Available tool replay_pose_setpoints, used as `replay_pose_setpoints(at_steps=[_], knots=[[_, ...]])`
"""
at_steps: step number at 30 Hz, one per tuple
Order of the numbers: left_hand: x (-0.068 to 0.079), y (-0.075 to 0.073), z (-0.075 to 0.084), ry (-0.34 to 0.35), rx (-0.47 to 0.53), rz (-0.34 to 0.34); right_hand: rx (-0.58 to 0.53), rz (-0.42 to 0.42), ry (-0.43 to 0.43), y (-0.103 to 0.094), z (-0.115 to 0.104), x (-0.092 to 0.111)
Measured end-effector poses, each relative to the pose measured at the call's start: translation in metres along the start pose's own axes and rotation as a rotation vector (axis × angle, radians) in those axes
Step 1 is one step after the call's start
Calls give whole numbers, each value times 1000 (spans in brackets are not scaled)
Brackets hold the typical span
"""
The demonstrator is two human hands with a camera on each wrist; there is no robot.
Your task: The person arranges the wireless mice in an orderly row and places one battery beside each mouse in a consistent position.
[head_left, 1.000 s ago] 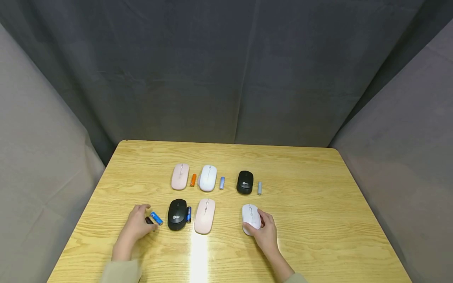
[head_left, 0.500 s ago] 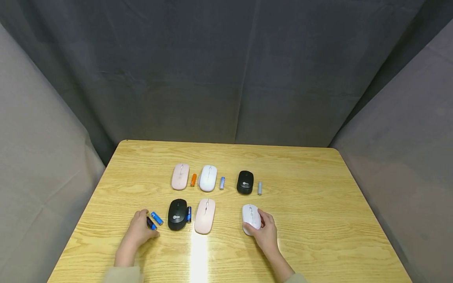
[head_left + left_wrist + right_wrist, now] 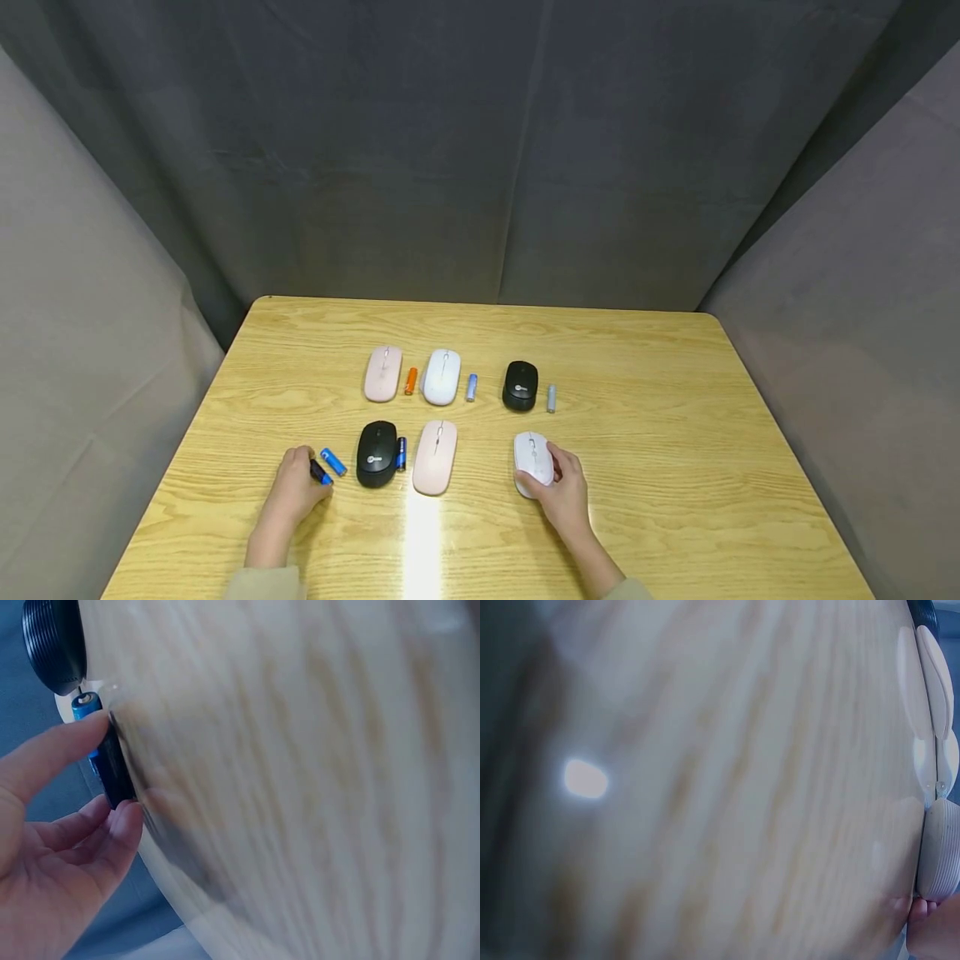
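Note:
At the table's left, my left hand (image 3: 288, 487) pinches a black-and-blue battery (image 3: 320, 472). In the left wrist view the thumb is at one end of this battery (image 3: 115, 769) and the fingertips are at the other. A blue battery (image 3: 333, 462) lies just beyond it, apart from the hand in the head view. My right hand (image 3: 564, 496) grips a white mouse (image 3: 532, 457) on the table, thumb on its left side and fingers on its right. The right wrist view catches only part of that hand (image 3: 934, 930) beside the mouse's ribbed side (image 3: 941, 851).
Between the hands sit a black mouse (image 3: 377, 454), a dark blue battery (image 3: 401, 454) and a pink mouse (image 3: 434, 458). Farther back are another pink mouse (image 3: 383, 374), an orange battery (image 3: 411, 382), a white mouse (image 3: 442, 377), a light blue battery (image 3: 471, 387), a black mouse (image 3: 520, 386) and a grey battery (image 3: 551, 398).
The left hand has shifted slightly nearer the body, and its thumb has drawn in against the black-and-blue battery, which shows more clearly. The right hand and its mouse stay put.

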State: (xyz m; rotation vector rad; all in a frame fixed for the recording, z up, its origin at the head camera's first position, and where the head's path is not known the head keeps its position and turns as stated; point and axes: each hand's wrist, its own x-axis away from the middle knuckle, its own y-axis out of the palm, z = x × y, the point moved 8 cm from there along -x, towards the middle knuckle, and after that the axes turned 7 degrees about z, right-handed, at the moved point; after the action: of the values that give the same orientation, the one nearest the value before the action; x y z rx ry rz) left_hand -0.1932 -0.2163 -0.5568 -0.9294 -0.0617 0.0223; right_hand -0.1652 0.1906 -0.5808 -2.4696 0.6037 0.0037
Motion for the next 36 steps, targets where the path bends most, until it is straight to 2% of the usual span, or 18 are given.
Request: replay_pose_setpoints(at_steps=[15, 22, 25, 29, 33, 36], knots=[[-2, 1, -7, -10, 32, 32, 3, -12, 5, -1, -1, -1], [-8, -6, -1, -2, 113, 77, 12, 2, -10, -1, 0, -1], [-17, -9, 9, 33, 159, 86, 17, 0, -12, -1, 0, -1], [-28, -10, 33, 91, 236, 69, 20, -9, -1, -1, 1, -1], [-38, -10, 68, 192, 295, 54, 10, 1, -12, -2, -1, 0], [-43, -9, 98, 310, 333, 51, 7, 23, -37, -3, -3, 1]])
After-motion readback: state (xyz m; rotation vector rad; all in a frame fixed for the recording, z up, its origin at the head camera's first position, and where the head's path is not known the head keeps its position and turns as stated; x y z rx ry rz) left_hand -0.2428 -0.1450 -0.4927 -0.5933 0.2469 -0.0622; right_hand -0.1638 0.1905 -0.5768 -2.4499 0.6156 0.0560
